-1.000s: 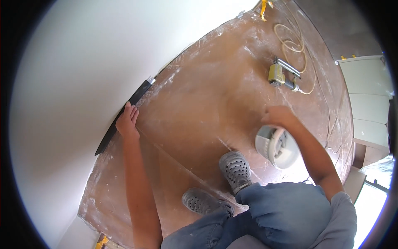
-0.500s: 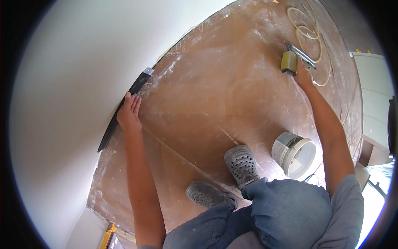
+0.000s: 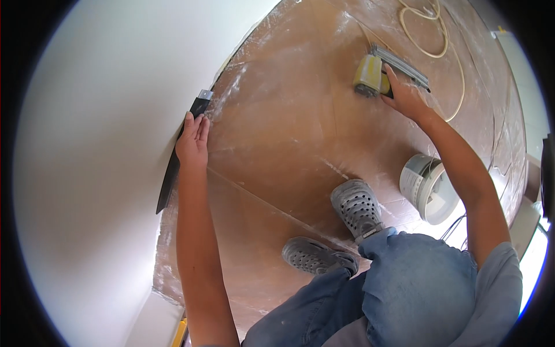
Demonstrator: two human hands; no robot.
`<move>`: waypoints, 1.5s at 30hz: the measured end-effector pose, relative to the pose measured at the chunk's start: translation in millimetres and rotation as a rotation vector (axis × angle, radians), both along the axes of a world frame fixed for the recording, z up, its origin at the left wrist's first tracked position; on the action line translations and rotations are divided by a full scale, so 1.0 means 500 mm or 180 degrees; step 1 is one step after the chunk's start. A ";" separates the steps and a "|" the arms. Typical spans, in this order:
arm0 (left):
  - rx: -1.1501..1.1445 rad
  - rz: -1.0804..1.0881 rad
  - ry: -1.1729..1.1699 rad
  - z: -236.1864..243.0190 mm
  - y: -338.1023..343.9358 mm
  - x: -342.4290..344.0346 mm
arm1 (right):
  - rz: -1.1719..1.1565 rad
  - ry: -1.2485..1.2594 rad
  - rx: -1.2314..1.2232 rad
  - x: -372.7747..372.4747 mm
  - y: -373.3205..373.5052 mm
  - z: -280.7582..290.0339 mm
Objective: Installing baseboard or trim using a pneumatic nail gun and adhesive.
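Observation:
My left hand (image 3: 193, 141) is on a black skirting board (image 3: 169, 180) with a silvery end, which lies along the foot of the white wall (image 3: 104, 127). Its thumb and fingers hold the board near that silvery end. Out to the right, my right hand (image 3: 406, 95) grips the handle of a yellow nail gun (image 3: 368, 75) with a long grey magazine. The tool is held tilted over the floor, away from the wall. Whether a finger is on the trigger is hidden.
A pale air hose (image 3: 445, 34) lies in loops at the far right. Dusty brown sheeting (image 3: 277, 127) covers the floor. Beside my right forearm stands a white bucket (image 3: 413, 182). My feet, in grey clogs (image 3: 355, 202), are between the wall and the bucket.
My right hand has brought the nail gun leftward, toward the wall. My left hand stays on the skirting board, slightly nearer its silvery end. The whole view has shifted a little.

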State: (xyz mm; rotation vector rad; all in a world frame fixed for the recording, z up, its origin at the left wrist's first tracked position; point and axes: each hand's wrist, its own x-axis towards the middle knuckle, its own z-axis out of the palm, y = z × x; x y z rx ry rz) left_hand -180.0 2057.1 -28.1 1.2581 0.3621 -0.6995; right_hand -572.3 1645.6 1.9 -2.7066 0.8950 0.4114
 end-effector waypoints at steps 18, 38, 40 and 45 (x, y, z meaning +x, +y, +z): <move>0.0602 -0.0005 -0.0537 -0.020 -0.035 -0.020 | 0.1924 -0.0908 0.0573 0.385 0.445 -0.016; 0.0689 -0.0167 -0.0522 -0.015 -0.039 -0.027 | 0.2614 -0.1080 -0.0073 0.448 0.463 -0.040; 0.0637 -0.0234 -0.0558 -0.016 -0.036 -0.024 | 0.2608 -0.1090 -0.0070 0.449 0.462 -0.035; 0.0826 -0.0169 -0.0567 -0.014 -0.041 -0.027 | 0.2594 -0.1095 0.0011 0.448 0.460 -0.028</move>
